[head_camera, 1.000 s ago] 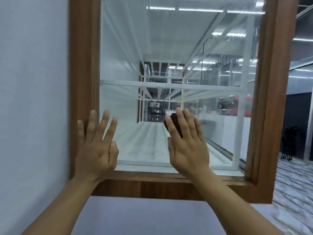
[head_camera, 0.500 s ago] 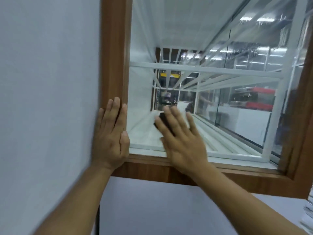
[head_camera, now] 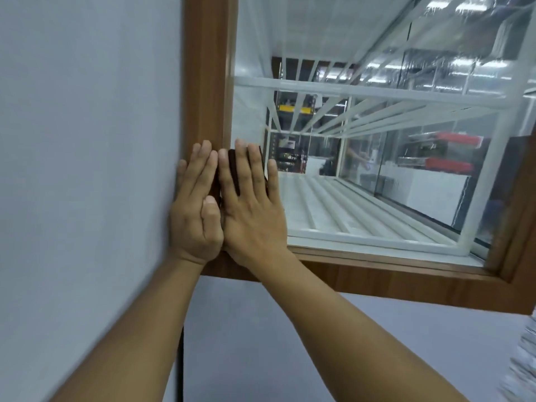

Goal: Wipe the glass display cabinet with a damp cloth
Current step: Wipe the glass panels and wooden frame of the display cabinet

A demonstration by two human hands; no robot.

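Observation:
The glass display cabinet [head_camera: 377, 68] has a brown wooden frame [head_camera: 207, 82] and white shelves behind its pane. My right hand [head_camera: 249, 204] lies flat against the lower left corner of the glass, straight fingers pressing a dark brown cloth [head_camera: 233, 166] to the pane. Most of the cloth is hidden under the fingers. My left hand [head_camera: 195, 204] rests flat on the frame's left upright, its thumb beside the right hand.
A pale grey wall [head_camera: 87, 140] fills the left. The frame's bottom rail [head_camera: 406, 281] runs right and slightly down. Below it is a light grey panel [head_camera: 290, 358]. Reflections of ceiling lights and red items show in the glass on the right.
My right hand slid the cloth leftward across the glass, from mid-pane to the left edge beside my left hand. The left hand stayed on the frame. The view shifted right.

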